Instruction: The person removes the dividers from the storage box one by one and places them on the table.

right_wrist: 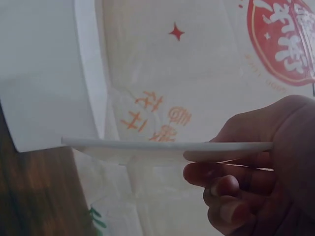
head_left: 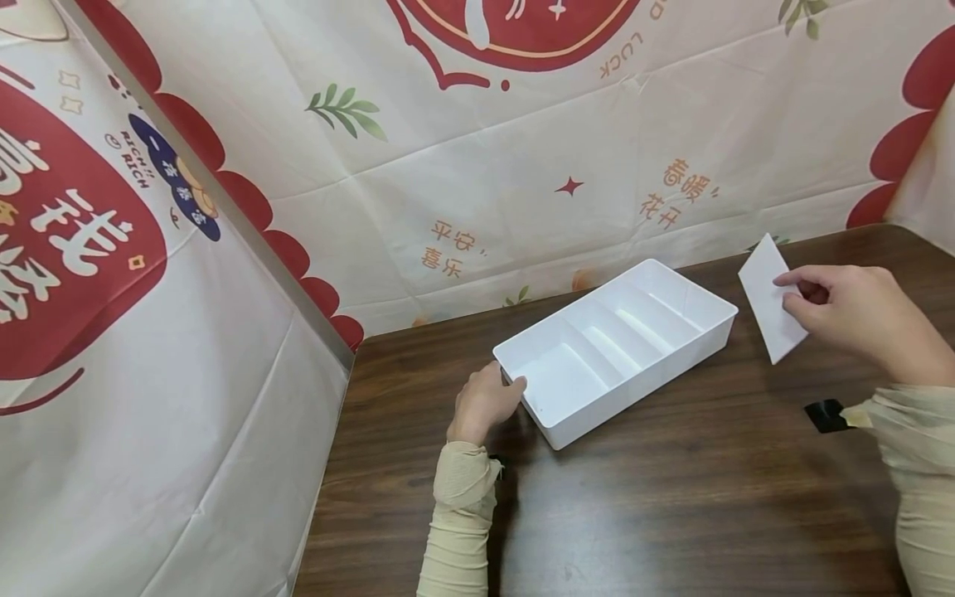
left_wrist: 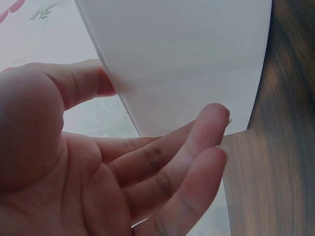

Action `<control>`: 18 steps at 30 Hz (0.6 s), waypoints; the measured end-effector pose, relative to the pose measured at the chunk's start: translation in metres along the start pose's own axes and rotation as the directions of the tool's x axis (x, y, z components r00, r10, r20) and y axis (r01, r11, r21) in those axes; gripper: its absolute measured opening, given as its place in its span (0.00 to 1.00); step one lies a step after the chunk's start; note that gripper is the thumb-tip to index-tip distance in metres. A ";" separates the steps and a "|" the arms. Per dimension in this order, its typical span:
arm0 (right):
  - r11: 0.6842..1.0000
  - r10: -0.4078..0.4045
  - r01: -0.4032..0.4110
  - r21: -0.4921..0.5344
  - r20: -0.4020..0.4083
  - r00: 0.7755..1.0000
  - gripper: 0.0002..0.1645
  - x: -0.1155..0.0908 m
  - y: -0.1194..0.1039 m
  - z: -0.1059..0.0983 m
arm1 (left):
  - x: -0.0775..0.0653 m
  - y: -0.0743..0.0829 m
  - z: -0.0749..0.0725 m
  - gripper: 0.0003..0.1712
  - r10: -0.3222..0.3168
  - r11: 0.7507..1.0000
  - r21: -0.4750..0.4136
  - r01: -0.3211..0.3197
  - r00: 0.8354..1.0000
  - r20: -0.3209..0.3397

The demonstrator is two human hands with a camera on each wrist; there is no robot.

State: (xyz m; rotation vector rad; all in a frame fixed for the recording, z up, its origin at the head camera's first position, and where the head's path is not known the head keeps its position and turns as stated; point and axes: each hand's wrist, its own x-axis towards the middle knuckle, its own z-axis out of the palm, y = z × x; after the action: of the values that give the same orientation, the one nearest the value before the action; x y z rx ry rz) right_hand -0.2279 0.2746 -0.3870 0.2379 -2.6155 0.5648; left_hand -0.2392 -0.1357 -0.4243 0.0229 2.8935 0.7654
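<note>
A white rectangular tray (head_left: 642, 390) lies slanted on the table, its inside split by upright dividers (head_left: 597, 352) into several compartments. My left hand (head_left: 481, 406) grips its near left end, the thumb at the rim and fingers along the outside. The left wrist view shows the tray's wall (left_wrist: 177, 59) between the thumb and the fingers. To the right of the tray, my right hand (head_left: 858, 311) pinches a thin, flat white panel (head_left: 764, 290) between thumb and fingers. The panel is tilted in the head view, and the right wrist view has it nearly edge-on.
The dark wood table (head_left: 671, 514) meets a printed white cloth (head_left: 507, 207) behind the tray. Another cloth-covered panel (head_left: 224, 431) stands along the left side. A small black piece (head_left: 826, 416) shows beside the right sleeve (head_left: 918, 464).
</note>
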 end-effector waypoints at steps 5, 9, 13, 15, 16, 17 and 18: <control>1.000 0.012 -0.012 0.009 0.059 0.998 0.14 0.001 0.009 0.007 | 0.000 0.000 0.000 0.29 -0.001 1.000 -0.003 0.001 1.000 0.005; 1.000 0.023 -0.024 0.012 0.103 0.994 0.14 0.001 0.015 0.012 | -0.001 0.000 0.000 0.29 -0.003 1.000 -0.006 0.003 1.000 0.008; 0.999 0.035 -0.035 0.003 0.136 0.990 0.13 -0.001 0.019 0.015 | -0.001 0.000 0.000 0.29 -0.002 1.000 -0.006 0.002 1.000 0.006; 0.999 0.040 -0.041 0.003 0.153 0.987 0.12 -0.002 0.021 0.016 | -0.002 0.000 0.000 0.28 -0.001 1.000 -0.005 0.001 1.000 0.004; 0.999 0.042 -0.044 0.005 0.160 0.986 0.12 -0.002 0.022 0.017 | -0.002 0.000 0.000 0.28 0.000 1.000 -0.005 0.000 1.000 0.003; 0.999 0.049 -0.050 0.005 0.165 0.985 0.12 -0.002 0.023 0.017 | -0.002 0.000 0.000 0.29 0.001 1.000 -0.005 -0.001 1.000 0.002; 0.998 0.054 -0.056 0.006 0.174 0.983 0.13 -0.002 0.024 0.018 | -0.002 0.000 0.000 0.29 0.002 1.000 -0.005 -0.002 1.000 0.002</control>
State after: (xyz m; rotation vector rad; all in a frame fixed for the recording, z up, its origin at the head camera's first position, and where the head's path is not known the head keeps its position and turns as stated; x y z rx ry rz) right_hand -0.2389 0.2887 -0.4109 0.2284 -2.7956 0.6021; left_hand -0.2372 -0.1353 -0.4241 0.0259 2.8905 0.7725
